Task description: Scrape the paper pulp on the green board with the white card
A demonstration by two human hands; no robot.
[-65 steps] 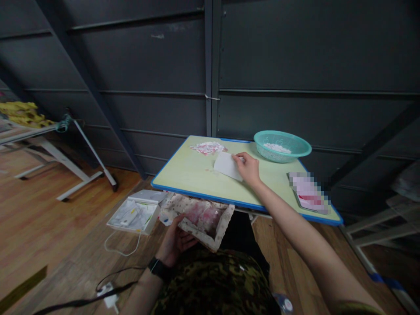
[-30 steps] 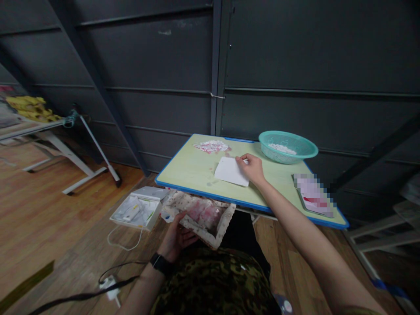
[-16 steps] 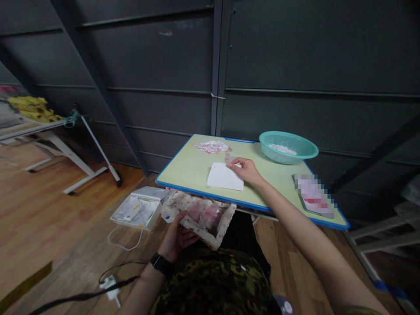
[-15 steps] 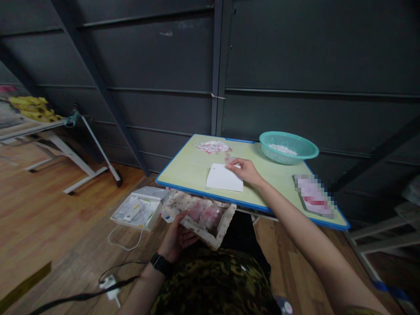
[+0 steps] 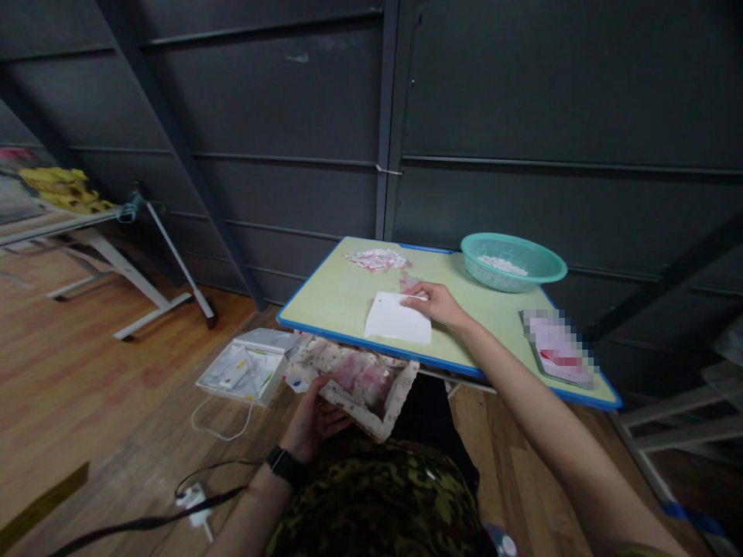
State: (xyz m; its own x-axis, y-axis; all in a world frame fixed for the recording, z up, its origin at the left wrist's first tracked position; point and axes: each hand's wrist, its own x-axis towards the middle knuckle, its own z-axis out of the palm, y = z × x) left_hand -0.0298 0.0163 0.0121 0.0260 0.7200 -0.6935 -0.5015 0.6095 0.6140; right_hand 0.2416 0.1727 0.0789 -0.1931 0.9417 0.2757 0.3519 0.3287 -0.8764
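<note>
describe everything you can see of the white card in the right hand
The white card is thin, plain and roughly four-sided, like stiff paper or plastic, with a small dark spot near its far left corner. Its left side curves slightly. The right hand grips its far right part, fingers over the upper face. It sits over the near part of the yellow-green table; whether its near edge touches the surface is unclear.

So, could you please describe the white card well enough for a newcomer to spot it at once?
Find the pale yellow-green, blue-edged tabletop. Toward its near edge, the person's right hand has its fingers on the white card. Unlike the heap of small pink-and-white pieces beyond it, this is one larger white sheet with a tiny dark spot near a corner.
</note>
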